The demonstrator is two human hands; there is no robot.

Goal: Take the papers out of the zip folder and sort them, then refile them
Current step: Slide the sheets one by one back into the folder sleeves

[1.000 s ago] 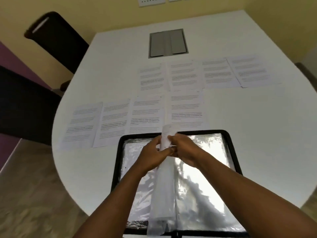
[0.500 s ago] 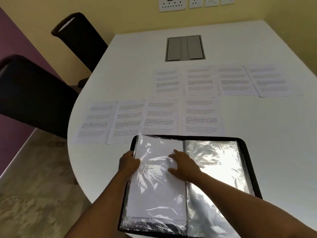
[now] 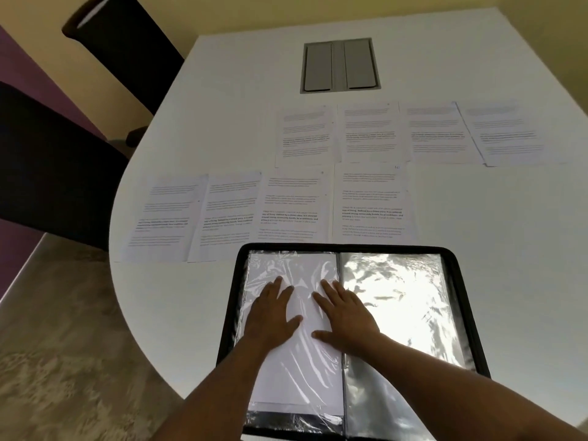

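Zip folder (image 3: pixel 471 313) lies open flat at the near edge of the white table (image 3: pixel 477 233), its black border framing two pages of clear plastic sleeves. Both hands are spread on the left sleeve (image 3: pixel 296 370), which has a white sheet inside it. The left hand (image 3: pixel 270 316) lies palm down with fingers straight and slightly fanned, pressing the plastic. The right hand (image 3: pixel 346 316) does the same just beside the folder's spine, thumb out toward the other hand. Neither grips anything. Both forearms reach in from the near edge, angled toward each other. The right sleeve (image 3: pixel 397 300) is shiny with glare. Beyond the folder, printed papers (image 3: pixel 369 205) lie in two rows, four nearer and four farther. A grey panel (image 3: pixel 340 66) sits in the tabletop behind them, and two black chairs (image 3: pixel 54 173) stand at the left.
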